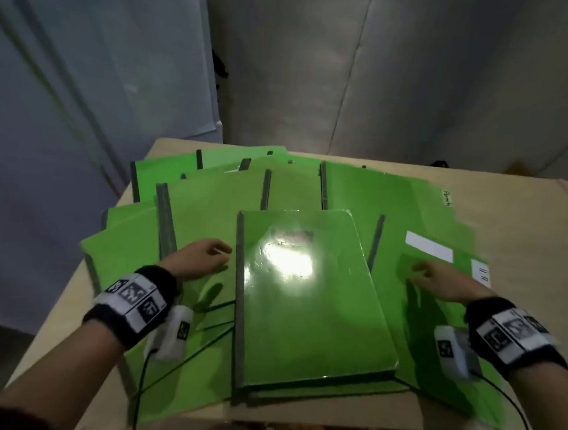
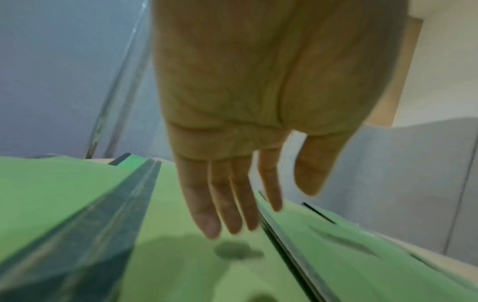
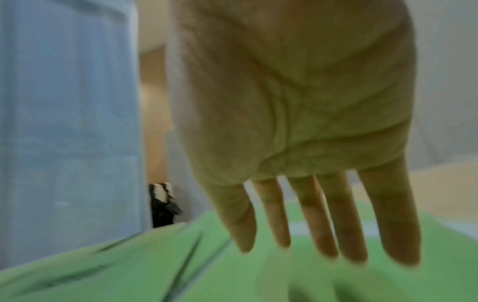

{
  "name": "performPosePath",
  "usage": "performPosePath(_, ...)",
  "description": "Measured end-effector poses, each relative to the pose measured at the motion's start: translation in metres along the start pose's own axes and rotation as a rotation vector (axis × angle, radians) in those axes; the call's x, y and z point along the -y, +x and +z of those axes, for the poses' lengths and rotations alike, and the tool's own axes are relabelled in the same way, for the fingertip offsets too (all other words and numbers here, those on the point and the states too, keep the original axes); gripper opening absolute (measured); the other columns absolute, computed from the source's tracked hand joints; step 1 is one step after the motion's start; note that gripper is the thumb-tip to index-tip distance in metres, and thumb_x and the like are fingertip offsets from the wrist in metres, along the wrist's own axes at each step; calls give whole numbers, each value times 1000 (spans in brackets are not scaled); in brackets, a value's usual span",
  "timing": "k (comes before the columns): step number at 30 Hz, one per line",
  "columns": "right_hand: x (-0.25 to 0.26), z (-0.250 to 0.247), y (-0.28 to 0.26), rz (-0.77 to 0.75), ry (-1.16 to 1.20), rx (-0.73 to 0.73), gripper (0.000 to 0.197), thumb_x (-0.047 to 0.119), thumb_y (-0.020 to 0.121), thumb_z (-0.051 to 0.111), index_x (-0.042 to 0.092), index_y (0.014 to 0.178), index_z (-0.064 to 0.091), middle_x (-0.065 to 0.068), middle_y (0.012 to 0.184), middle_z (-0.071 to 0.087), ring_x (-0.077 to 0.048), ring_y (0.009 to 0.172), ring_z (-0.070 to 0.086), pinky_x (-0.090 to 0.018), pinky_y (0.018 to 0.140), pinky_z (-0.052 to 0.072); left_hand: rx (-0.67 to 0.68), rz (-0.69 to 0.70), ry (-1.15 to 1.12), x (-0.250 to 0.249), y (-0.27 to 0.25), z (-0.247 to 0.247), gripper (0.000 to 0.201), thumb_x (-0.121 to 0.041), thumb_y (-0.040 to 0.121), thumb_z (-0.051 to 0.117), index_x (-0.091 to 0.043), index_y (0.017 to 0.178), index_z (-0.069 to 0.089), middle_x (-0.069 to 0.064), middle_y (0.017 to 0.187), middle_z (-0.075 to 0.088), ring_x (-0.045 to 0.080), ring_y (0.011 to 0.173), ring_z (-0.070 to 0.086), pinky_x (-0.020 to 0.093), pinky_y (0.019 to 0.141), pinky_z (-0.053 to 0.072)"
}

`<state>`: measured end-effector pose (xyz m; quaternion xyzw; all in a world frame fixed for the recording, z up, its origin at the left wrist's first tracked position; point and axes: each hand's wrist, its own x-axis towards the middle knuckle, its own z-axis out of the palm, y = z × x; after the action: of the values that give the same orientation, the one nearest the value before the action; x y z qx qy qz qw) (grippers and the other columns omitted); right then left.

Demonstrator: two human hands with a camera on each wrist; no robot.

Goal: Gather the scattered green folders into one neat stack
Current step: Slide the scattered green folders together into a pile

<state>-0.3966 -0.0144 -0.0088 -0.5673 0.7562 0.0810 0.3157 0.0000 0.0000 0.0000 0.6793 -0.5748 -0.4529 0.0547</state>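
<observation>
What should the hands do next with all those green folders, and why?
Probably lower the right hand onto the white-labelled folder beneath it and slide it toward the shiny middle folder. Both hands, left hand too, are open and hold nothing, and the folders lie fanned across the table.

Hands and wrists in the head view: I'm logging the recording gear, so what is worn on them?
Both forearms are bare. The left hand and right hand are ungloved. Each wrist carries a black band wrapped by a white strip of square black-and-white markers. A small white camera block with its own marker hangs under each wrist, trailing a thin dark cable.
</observation>
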Motion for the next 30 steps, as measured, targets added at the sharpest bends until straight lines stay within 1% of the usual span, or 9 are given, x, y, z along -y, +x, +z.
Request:
performPosePath(5, -15, 5, 19, 199, -6, -94, 41, 35, 95, 48, -2, 108, 59, -21, 119, 62, -31, 101, 60, -34, 84, 45, -147, -58, 102, -4, 28, 6, 44, -19, 95, 51, 2, 133, 46, 20, 133, 52, 30, 121, 52, 36, 101, 43)
performPosePath(8, -72, 32, 73, 357, -87, -135, 104, 90, 62, 31, 3, 115, 56, -22, 121, 60, -33, 103, 61, -38, 85, 51, -124, -77, 80, -7, 32, 13, 33, -24, 92, 56, -4, 117, 54, 11, 109, 57, 20, 97, 57, 28, 82, 46)
performPosePath(10, -110, 54, 113, 434, -90, -125, 143, 102, 28, 16, 3, 126, 47, -27, 120, 57, -38, 105, 60, -48, 87, 52, -94, -98, 24, -9, 35, 17, 60, -25, 89, 60, 0, 139, 37, 17, 132, 52, 27, 108, 57, 32, 90, 46)
performPosePath(15, -51, 40, 55, 420, -56, -190, 106, 83, 66, 46, 4, 135, 32, -30, 132, 46, -41, 122, 47, -51, 99, 45, -89, -131, 12, -17, 43, 29, 80, -25, 80, 72, 0, 141, 27, 19, 139, 46, 33, 125, 48, 38, 100, 42)
performPosePath(18, -45, 51, 87, 350, -46, -133, 114, 102, 38, 22, 13, 104, 47, -31, 121, 53, -42, 112, 54, -50, 89, 51, -81, -146, 3, -24, 45, 33, 74, -25, 79, 73, 0, 136, 33, 18, 135, 47, 33, 125, 48, 38, 97, 42)
performPosePath(20, -25, 55, 86, 265, -59, -103, 113, 101, 37, 17, 6, 91, 49, -27, 109, 56, -40, 100, 57, -42, 73, 53, -54, -139, 19, -27, 48, 36, 51, -25, 81, 72, -3, 119, 47, 14, 113, 53, 31, 111, 55, 36, 90, 45)
performPosePath(23, 23, 36, 39, 171, -87, -114, 70, 61, 82, 51, 8, 127, 47, -21, 127, 52, -36, 117, 53, -44, 92, 49, -52, -121, -53, -25, 51, 34, 23, -23, 85, 67, -8, 76, 52, 7, 80, 58, 18, 71, 56, 25, 63, 47)
performPosePath(25, 16, 29, 48, 162, -62, -103, 65, 53, 82, 58, 9, 129, 46, -20, 131, 51, -34, 122, 49, -45, 100, 45, -129, -133, -175, -21, 51, 29, 20, -19, 87, 65, -2, 83, 56, 5, 73, 54, 16, 65, 54, 22, 57, 44)
performPosePath(30, -26, 33, 73, 294, -48, -154, 118, 94, 45, 44, -3, 111, 49, -27, 127, 47, -39, 134, 38, -45, 101, 39, -378, -285, 56, 7, 49, 13, 51, -45, 83, 63, -5, 116, 59, 18, 129, 44, 36, 125, 41, 46, 107, 35)
